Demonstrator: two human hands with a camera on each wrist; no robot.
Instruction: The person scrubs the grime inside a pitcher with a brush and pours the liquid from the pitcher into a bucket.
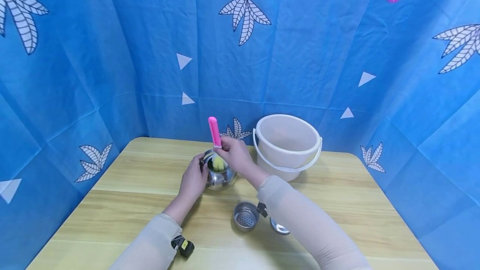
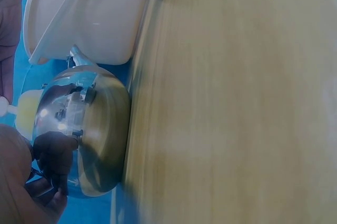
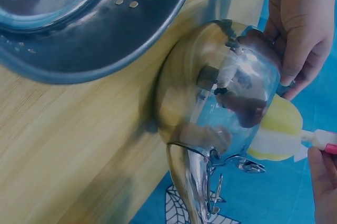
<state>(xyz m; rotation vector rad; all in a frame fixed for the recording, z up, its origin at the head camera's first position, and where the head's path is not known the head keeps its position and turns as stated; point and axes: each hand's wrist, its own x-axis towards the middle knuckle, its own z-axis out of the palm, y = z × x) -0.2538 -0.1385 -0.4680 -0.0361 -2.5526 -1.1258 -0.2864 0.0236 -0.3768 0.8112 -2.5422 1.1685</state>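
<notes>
1. A person's left hand [image 1: 193, 178] grips the side of a shiny, rounded stainless-steel teapot [image 1: 217, 181] near its rim; the fingers curl round that side, but whether they hold a handle is hard to make out.

2. The person's right hand [image 1: 235, 153] pinches a brush with a bright pink handle [image 1: 214, 130], which points up; some of the fingers are hidden from the head camera.

3. The brush's yellow-and-white sponge head [image 3: 281, 121] sits in the teapot's mouth, its lower end out of sight behind the steel wall.

4. The teapot stands upright on a pale wood-grain table [image 1: 356, 203], left of a white plastic bucket [image 1: 277, 153] with a white handle; its curved metal spout [image 3: 187, 182] shows in the right wrist view, cut off at the bottom edge.

5. A round metal strainer with a perforated base [image 1: 245, 216] rests nearer the person; the right wrist view crops much of it.

6. Beside it, a shiny round metal piece [image 1: 280, 227] lies partly covered by the pale right sleeve [image 1: 311, 224], its full shape unclear.

7. A blue printed curtain [image 1: 318, 53] surrounds the table's far sides.
</notes>
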